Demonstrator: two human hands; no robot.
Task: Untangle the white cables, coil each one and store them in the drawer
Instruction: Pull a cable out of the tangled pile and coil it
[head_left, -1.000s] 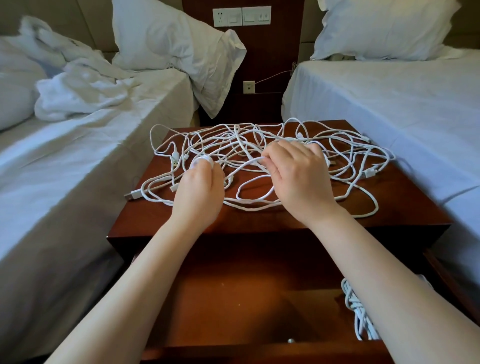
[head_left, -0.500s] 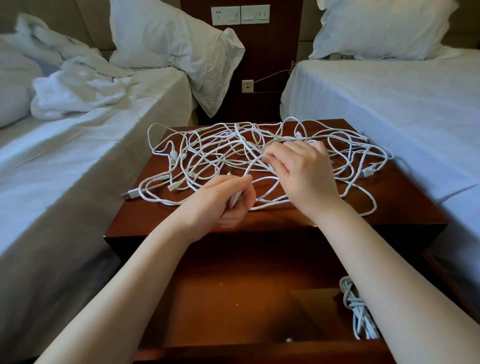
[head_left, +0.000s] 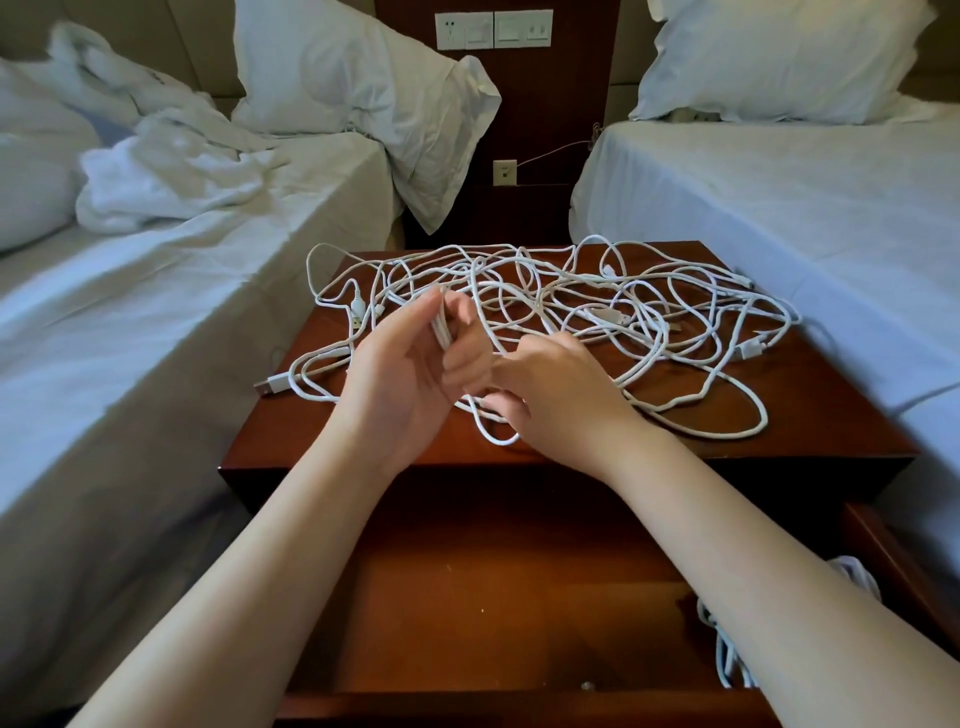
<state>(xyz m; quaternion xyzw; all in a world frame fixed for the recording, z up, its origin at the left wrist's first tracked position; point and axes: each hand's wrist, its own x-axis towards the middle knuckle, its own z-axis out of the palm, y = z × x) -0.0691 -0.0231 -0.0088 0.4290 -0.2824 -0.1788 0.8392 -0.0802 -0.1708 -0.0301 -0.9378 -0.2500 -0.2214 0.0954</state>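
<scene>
A tangle of white cables (head_left: 649, 312) covers the top of the dark wooden nightstand (head_left: 831, 415). My left hand (head_left: 410, 374) is raised over the front of the pile, palm toward me, and grips a small bunch of cable loops between thumb and fingers. Just to its right, my right hand (head_left: 556, 400) pinches a strand that runs down from those loops. Below, the drawer (head_left: 493, 597) stands pulled out. A coiled white cable (head_left: 727, 654) lies in its right corner, partly hidden by my right forearm.
A bed with white sheets stands on each side, the left bed (head_left: 156, 312) with crumpled bedding, the right bed (head_left: 779, 208) smooth. Pillows (head_left: 363, 78) lean at the heads. A USB plug (head_left: 270, 385) hangs over the nightstand's left edge. Wall sockets (head_left: 493, 30) sit behind.
My left hand has risen from the pile and turned palm up with cable loops in it. My right hand has come nearer and lower, toward the left hand.
</scene>
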